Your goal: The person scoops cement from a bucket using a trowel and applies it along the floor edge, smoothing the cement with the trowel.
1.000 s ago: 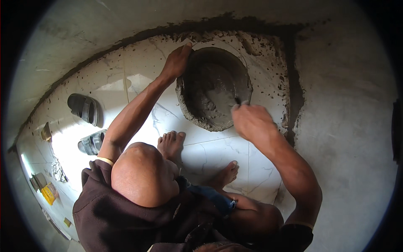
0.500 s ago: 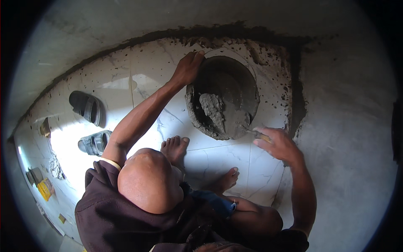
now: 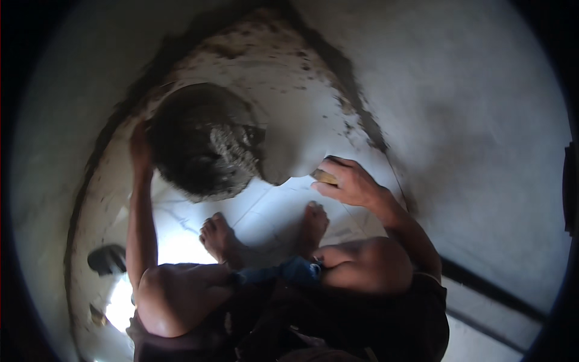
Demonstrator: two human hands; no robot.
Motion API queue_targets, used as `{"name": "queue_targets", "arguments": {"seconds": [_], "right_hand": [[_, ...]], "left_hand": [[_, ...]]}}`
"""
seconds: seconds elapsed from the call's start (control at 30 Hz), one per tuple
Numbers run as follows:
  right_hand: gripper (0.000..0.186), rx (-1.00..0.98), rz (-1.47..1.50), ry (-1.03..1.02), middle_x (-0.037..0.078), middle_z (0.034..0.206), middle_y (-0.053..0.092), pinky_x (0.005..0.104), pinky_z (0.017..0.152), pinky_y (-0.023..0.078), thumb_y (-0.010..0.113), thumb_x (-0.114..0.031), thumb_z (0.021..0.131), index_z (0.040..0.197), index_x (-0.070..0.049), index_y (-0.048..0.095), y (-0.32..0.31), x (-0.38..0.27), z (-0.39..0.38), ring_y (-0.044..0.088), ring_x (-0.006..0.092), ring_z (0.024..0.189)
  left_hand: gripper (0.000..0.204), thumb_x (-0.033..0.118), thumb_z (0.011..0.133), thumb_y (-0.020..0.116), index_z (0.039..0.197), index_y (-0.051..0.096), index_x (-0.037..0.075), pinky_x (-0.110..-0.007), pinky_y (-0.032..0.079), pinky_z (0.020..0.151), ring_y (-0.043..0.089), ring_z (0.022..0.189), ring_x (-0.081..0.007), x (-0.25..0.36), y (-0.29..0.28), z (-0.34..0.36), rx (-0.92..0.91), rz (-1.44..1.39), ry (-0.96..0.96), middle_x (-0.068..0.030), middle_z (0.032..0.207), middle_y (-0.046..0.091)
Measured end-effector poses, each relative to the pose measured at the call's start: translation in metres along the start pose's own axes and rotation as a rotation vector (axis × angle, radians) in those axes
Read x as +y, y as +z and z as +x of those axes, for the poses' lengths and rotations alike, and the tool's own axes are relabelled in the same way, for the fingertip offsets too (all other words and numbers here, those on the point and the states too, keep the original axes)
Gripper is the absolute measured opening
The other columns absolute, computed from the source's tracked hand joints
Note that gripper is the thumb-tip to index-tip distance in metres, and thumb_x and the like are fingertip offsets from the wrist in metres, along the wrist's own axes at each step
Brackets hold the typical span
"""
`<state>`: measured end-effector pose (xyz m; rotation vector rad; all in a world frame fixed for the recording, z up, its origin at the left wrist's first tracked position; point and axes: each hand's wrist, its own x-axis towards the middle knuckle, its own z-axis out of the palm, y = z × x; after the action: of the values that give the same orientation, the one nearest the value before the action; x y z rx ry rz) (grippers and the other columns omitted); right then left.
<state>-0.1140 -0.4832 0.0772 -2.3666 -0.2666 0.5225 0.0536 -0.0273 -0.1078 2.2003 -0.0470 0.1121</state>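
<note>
A round dark mortar pan (image 3: 175, 130) stands on the floor in front of me, its rim crusted. Wet grey mortar (image 3: 226, 148) is heaped toward its right side. My left hand (image 3: 142, 148) grips the pan's left rim, though its fingers are dim and partly hidden. In my right hand (image 3: 350, 182) is a trowel (image 3: 326, 177) with a yellowish-brown handle, the fingers wrapped round it. The trowel's grey blade, smeared by motion, lies at the pan's right edge; whether mortar sits on it I cannot tell.
My bare feet (image 3: 220, 237) rest on white marbled tiles (image 3: 265, 208) just behind the pan. Grey walls (image 3: 434, 120) rise on both sides, with a dark strip along their base. A dark sandal (image 3: 107, 259) lies at the left, beside my left forearm.
The view has swung round, so the pan now appears further left. My right hand has drawn the trowel from inside the pan to its right edge. My left hand remains at the rim.
</note>
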Motion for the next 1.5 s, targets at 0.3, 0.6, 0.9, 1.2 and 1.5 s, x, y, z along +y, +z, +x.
{"name": "queue_targets", "arguments": {"seconds": [0.3,0.6,0.9,1.2,1.5], "right_hand": [[0.043,-0.036,0.399,0.278,0.007,0.074,0.058,0.0305,0.063,0.048,0.070,-0.017,0.084,0.122,-0.001,0.060,0.000,0.079,-0.147,0.058,0.0167,0.066],[0.023,0.311,0.678,0.881,0.000,0.070,0.054,0.0276,0.053,0.042,0.058,-0.024,0.090,0.095,-0.002,0.063,-0.077,0.190,-0.202,0.053,0.0093,0.062],[0.031,0.773,-0.238,0.627,0.017,0.097,0.058,0.0451,0.072,0.051,0.066,-0.019,0.082,0.108,-0.006,0.056,0.076,0.206,-0.204,0.061,0.0377,0.087],[0.038,0.942,-0.284,0.766,0.020,0.107,0.056,0.0473,0.078,0.050,0.069,-0.023,0.083,0.113,-0.005,0.055,0.094,0.276,-0.178,0.058,0.0430,0.096],[0.035,0.923,-0.327,0.765,0.016,0.109,0.058,0.0451,0.077,0.053,0.066,-0.025,0.084,0.114,-0.008,0.058,0.068,0.240,-0.217,0.061,0.0387,0.095]], "left_hand": [[0.059,0.041,0.105,0.027,0.118,0.060,-0.006,-0.035,0.046,0.090,0.061,0.096,-0.0244,0.083,0.001,0.005,-0.178,-0.257,-0.362,-0.0168,0.110,0.065],[0.063,0.045,0.104,0.029,0.123,0.056,-0.008,-0.034,0.050,0.089,0.063,0.098,-0.0246,0.090,0.010,0.002,-0.061,-0.304,-0.497,-0.0178,0.112,0.064],[0.061,0.045,0.104,0.030,0.125,0.055,-0.006,-0.035,0.048,0.094,0.061,0.102,-0.0245,0.035,-0.001,0.009,-0.073,-0.262,-0.344,-0.0161,0.117,0.062],[0.060,0.045,0.103,0.031,0.126,0.054,-0.006,-0.035,0.048,0.094,0.061,0.103,-0.0250,0.022,-0.009,0.009,-0.045,-0.189,-0.285,-0.0164,0.118,0.062],[0.060,0.045,0.103,0.032,0.126,0.054,-0.006,-0.036,0.047,0.095,0.060,0.104,-0.0256,0.022,-0.006,0.009,-0.038,-0.146,-0.261,-0.0167,0.119,0.061]]}}
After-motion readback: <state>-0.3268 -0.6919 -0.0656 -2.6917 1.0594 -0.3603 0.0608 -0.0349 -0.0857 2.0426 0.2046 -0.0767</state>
